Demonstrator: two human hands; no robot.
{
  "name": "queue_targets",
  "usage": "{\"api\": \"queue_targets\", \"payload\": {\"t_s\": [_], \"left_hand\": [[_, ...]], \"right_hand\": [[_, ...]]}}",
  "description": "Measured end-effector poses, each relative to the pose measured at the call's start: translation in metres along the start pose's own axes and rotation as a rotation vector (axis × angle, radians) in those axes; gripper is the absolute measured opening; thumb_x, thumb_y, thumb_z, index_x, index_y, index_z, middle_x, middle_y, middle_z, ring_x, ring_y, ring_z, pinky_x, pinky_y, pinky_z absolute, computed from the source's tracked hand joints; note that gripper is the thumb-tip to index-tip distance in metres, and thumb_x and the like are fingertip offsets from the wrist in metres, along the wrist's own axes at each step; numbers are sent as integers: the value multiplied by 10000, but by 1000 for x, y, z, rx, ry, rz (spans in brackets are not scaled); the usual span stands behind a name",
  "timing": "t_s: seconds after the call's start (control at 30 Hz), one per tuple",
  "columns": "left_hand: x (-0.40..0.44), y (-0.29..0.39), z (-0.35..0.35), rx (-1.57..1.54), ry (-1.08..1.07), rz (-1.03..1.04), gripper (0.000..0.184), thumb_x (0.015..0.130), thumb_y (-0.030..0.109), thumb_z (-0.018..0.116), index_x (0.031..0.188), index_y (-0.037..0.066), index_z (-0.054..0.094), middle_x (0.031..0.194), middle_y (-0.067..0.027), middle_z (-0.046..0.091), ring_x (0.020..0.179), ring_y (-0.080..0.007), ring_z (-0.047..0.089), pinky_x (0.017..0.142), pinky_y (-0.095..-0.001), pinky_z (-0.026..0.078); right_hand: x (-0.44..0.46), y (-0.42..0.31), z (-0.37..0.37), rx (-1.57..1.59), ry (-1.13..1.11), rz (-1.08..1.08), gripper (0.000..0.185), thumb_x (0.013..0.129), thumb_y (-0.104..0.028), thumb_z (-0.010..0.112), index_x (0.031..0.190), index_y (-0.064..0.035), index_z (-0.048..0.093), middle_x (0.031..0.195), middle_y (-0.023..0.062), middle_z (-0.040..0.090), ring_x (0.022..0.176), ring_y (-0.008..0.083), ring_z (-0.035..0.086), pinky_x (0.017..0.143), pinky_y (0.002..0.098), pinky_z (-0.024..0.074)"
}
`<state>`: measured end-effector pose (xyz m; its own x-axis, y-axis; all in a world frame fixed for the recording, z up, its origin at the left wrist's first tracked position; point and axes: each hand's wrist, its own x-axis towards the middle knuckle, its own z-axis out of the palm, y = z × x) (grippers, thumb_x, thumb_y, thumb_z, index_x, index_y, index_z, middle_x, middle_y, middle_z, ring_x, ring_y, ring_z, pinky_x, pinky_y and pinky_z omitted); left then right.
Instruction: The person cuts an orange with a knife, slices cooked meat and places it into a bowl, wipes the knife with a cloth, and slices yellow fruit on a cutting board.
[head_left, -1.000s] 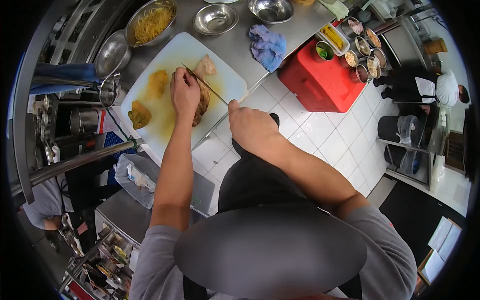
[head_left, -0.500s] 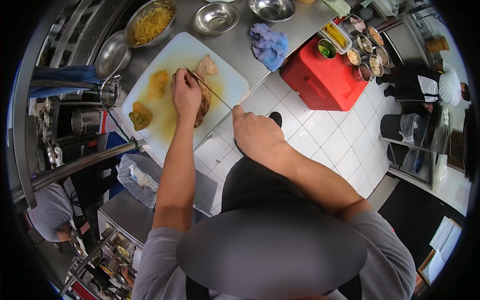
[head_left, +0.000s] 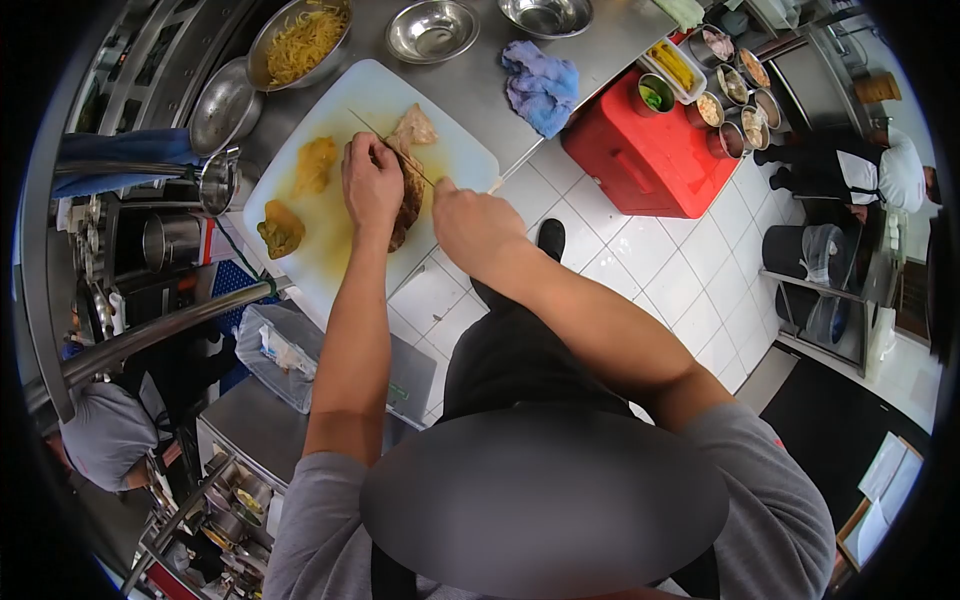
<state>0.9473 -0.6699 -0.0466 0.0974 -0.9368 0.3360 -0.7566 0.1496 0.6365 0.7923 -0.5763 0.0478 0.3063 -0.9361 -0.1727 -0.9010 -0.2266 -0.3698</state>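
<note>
Slicing evenly likely calls for the right hand (head_left: 478, 226), wrapped round the knife (head_left: 415, 169), to draw long smooth strokes, while the left hand (head_left: 373, 186), curled at the browned meat (head_left: 410, 206) on the cutting board (head_left: 365, 85), its exact grip hidden, tucks back from the cut.

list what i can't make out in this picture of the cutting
All in the head view:
Handle of the knife: wrapped in the right hand.
Part of the browned food: behind the left hand.
Far rim of the metal bowl nearest the blue cloth: cut off by the top edge.
Any writing on the papers at far right: too small.
</note>
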Motion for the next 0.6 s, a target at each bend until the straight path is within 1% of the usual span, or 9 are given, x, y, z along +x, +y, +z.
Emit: {"api": "queue_targets", "payload": {"t_s": [0.13,0.2,0.23,0.3,0.33,0.4,0.5,0.53,0.6], "left_hand": [[0,-1,-1,18,-20,-20,99,916,108,567,1003,63,558,993,-164,632,962,-406,592,842,-498,461],[-2,-1,-1,-7,-57,-41,101,924,129,561,1008,73,554,1018,-161,625,988,-417,587,857,-519,457],[-1,-1,-1,2,-56,-26,99,923,130,562,1007,77,555,1016,-158,626,986,-416,587,854,-518,457],[1,1,-2,13,-53,-3,98,921,130,562,1006,81,555,1015,-154,627,985,-415,587,852,-518,458],[0,3,-2,30,-48,-18,93,920,130,564,1000,84,554,1008,-149,627,981,-413,588,848,-515,460],[1,3,-2,50,-40,-36,88,918,130,566,994,87,553,1001,-145,628,978,-411,589,843,-512,462],[0,0,0,54,-12,2,85,907,114,576,972,63,561,936,-143,635,909,-379,607,824,-476,468],[0,0,-1,25,-24,-7,88,906,115,576,975,62,563,942,-148,638,916,-383,608,825,-478,469],[0,2,-2,-4,-30,-9,91,906,116,576,977,61,564,948,-153,641,924,-387,609,826,-480,470]], "right_hand": [[-26,0,-15,38,-170,179,196,937,-76,498,1071,61,540,817,212,724,752,361,747,630,437,600],[-14,-3,-18,80,-194,200,184,916,-59,557,1058,55,578,874,182,729,847,341,754,701,417,606],[-4,0,-10,80,-195,201,184,916,-59,557,1058,55,578,874,182,729,847,341,754,701,417,606],[18,5,1,-42,-70,-45,199,940,-82,479,1081,43,543,831,229,725,766,389,740,662,466,596],[14,5,-2,-41,-65,-47,199,940,-82,479,1081,43,543,831,229,725,766,389,740,662,466,596],[-3,2,-12,79,-145,100,184,910,-61,563,1050,57,579,882,207,735,847,353,756,686,409,607],[-21,3,-14,40,-217,193,178,912,-77,569,1035,51,590,886,198,737,838,351,756,686,399,607],[-15,4,-9,39,-220,198,178,912,-77,569,1035,51,590,886,198,737,838,351,756,686,399,607],[11,7,5,25,-116,56,192,925,-79,539,1051,62,575,895,216,734,835,361,754,698,421,606]]}}
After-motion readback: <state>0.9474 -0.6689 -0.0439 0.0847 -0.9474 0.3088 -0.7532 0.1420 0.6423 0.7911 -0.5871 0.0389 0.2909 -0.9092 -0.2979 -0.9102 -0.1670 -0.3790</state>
